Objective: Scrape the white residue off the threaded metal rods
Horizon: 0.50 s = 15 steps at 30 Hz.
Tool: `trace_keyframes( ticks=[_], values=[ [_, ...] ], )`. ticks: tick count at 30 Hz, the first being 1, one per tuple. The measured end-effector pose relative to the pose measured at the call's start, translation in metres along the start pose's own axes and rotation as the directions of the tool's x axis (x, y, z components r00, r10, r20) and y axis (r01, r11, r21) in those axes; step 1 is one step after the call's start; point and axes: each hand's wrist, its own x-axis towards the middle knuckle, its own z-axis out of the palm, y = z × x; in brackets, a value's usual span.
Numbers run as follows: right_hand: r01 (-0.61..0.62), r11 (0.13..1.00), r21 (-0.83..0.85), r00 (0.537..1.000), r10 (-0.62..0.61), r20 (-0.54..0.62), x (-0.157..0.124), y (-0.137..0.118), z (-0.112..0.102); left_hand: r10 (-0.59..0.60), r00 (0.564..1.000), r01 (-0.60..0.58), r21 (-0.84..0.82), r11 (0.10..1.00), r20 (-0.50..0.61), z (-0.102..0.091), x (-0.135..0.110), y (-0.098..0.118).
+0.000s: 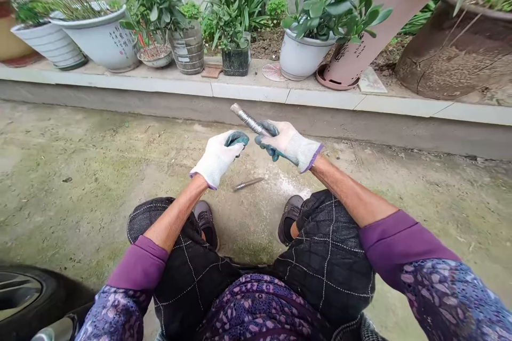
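Note:
My right hand (279, 141), in a white glove with a green palm, is wrapped round a short stick wound with silvery wire (250, 119). The stick slants up and to the left, its pale bare end farthest from the hand. Just left of it, my left hand (224, 154) wears a matching glove with its fingers curled closed. Whatever those fingers may pinch is hidden. A small gap separates the two hands. Below them on the ground lies a thin, dark, blade-like piece (248, 184), beside a scatter of white powder (288, 185).
Ahead runs a low tiled ledge (252, 92) with several potted plants, among them a white pot (306, 56) and a leaning pink planter (380, 26). My shoes (206, 221) stand on mossy concrete. A vehicle wheel (24, 298) is close at lower left.

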Motion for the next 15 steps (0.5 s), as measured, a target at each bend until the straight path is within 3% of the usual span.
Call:
trace_keyframes(
  ticks=[2,6,8,11,13,15],
  values=[
    [0.041,0.998,-0.051,0.999,-0.043,-0.034,0.006,-0.008,0.008,-0.049,0.999,0.048,-0.137,0.989,-0.005,0.0,0.001,0.008],
    [0.038,0.917,-0.397,0.978,-0.114,-0.172,0.01,-0.023,0.024,-0.068,0.995,0.092,-0.44,0.893,0.069,0.012,0.011,0.024],
    [0.024,0.878,-0.478,0.978,-0.121,-0.172,0.007,-0.026,0.025,-0.065,0.998,0.067,-0.519,0.852,0.022,0.017,0.019,0.026],
    [0.176,0.944,-0.278,0.976,-0.204,-0.073,0.006,-0.019,0.011,-0.113,0.992,0.124,-0.563,0.817,0.055,0.01,0.027,0.023],
    [0.19,0.982,0.01,0.967,-0.186,-0.173,0.014,-0.008,-0.004,-0.165,0.961,0.261,-0.525,0.81,0.223,0.0,0.028,0.02],
    [0.178,0.956,0.232,0.97,-0.131,-0.204,0.026,0.004,-0.014,-0.125,0.916,0.32,-0.507,0.8,0.38,-0.008,0.028,0.02]
  ],
)
